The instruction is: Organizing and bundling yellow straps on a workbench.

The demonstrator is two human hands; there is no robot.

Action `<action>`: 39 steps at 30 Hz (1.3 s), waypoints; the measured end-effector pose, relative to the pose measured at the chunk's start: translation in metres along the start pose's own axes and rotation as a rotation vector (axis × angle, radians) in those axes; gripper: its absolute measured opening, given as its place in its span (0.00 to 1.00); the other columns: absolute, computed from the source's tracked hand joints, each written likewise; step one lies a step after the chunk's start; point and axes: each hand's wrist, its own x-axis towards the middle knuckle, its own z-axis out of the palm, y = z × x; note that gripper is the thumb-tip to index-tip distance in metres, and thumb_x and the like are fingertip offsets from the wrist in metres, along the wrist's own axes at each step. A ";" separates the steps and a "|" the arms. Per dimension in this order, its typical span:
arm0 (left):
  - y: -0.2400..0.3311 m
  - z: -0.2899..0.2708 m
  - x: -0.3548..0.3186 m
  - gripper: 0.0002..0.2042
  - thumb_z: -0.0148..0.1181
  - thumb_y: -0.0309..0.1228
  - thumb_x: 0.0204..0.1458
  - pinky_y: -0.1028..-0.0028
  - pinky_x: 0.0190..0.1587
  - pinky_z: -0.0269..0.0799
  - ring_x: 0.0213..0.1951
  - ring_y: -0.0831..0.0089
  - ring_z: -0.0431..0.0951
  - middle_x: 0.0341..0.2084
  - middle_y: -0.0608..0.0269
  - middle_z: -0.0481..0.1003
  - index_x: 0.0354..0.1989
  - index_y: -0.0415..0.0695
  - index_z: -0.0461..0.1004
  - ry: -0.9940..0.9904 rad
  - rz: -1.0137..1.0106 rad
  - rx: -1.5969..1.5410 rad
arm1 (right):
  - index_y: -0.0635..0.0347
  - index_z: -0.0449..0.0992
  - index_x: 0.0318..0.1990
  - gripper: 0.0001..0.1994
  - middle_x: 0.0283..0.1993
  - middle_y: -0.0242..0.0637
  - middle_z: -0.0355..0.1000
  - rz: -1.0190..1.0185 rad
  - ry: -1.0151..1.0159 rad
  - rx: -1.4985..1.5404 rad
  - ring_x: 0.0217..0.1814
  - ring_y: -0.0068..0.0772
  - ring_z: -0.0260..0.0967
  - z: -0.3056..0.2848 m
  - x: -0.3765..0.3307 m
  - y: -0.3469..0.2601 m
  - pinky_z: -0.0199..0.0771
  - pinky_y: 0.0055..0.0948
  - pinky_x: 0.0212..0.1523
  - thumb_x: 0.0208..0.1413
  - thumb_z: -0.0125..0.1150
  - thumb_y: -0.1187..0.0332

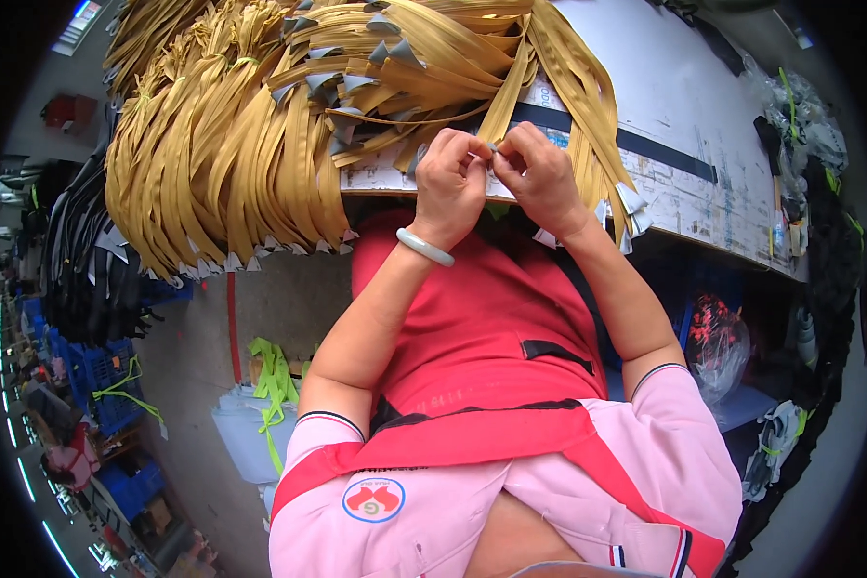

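Note:
My left hand (pixel 450 185) and my right hand (pixel 541 175) meet fingertip to fingertip just over the table's near edge. Both are closed in a pinch on the small grey end of a tan zipper tape (pixel 499 118), which runs away from me between them. The fingers cover most of that end. Beside my right wrist, a loose bunch of tan zipper tapes (pixel 585 87) hangs over the edge with whitish ends. Left of my hands lies a pile of tan tapes with grey tips (pixel 395 67).
Thick tied bundles of tan tapes (pixel 212 164) drape over the left side of the worn white tabletop (pixel 689 106). A dark strip (pixel 667 154) crosses the top. Black tapes (pixel 77 260) hang at far left, near blue crates (pixel 101 380). Clear plastic bags (pixel 718 347) sit below right.

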 end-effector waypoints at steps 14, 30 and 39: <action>-0.004 -0.029 0.014 0.12 0.64 0.19 0.51 0.79 0.34 0.74 0.34 0.77 0.76 0.39 0.62 0.71 0.45 0.40 0.78 -0.322 0.004 -0.097 | 0.64 0.74 0.39 0.03 0.34 0.30 0.72 0.249 -0.078 0.625 0.35 0.18 0.70 -0.004 -0.019 0.017 0.73 0.19 0.38 0.63 0.58 0.73; -0.003 -0.041 0.014 0.03 0.61 0.25 0.55 0.72 0.26 0.69 0.25 0.68 0.77 0.27 0.60 0.73 0.36 0.40 0.76 -0.096 0.065 -0.018 | 0.60 0.74 0.33 0.10 0.25 0.26 0.70 0.548 0.015 0.852 0.26 0.15 0.66 -0.017 -0.026 0.030 0.66 0.17 0.29 0.62 0.62 0.64; -0.048 -0.152 0.053 0.11 0.55 0.27 0.63 0.77 0.35 0.78 0.33 0.75 0.79 0.38 0.61 0.76 0.52 0.39 0.74 0.336 -0.287 -0.262 | 0.61 0.75 0.36 0.10 0.25 0.24 0.68 0.620 0.103 0.468 0.26 0.13 0.64 -0.074 -0.089 0.048 0.66 0.17 0.28 0.63 0.61 0.63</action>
